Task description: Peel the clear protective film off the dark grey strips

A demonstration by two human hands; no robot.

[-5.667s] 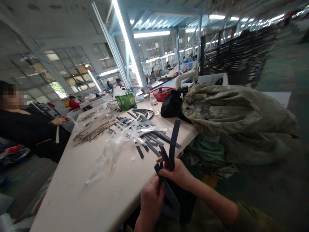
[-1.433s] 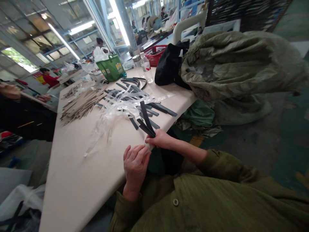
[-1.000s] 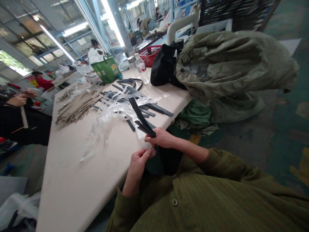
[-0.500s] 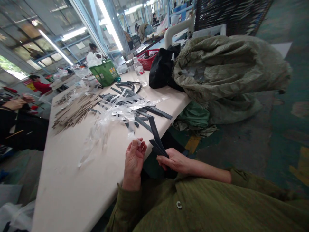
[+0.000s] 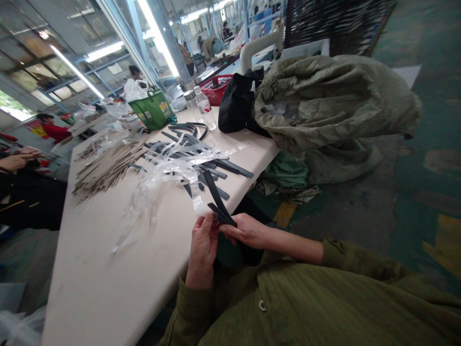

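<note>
No text legible, green bag and bottle label included

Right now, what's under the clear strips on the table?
Dark strips show between and beyond the clear strips, lying on the table. What the thickest part of the clear heap covers can't be seen.

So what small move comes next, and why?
Probably pinch one of the dark strips at its tip and feel for a peelable layer: your left hand is near the tips, your right hand grips the bunch, and clear film strips lie loose on the table. Whether these carry any, I can't tell.
</note>
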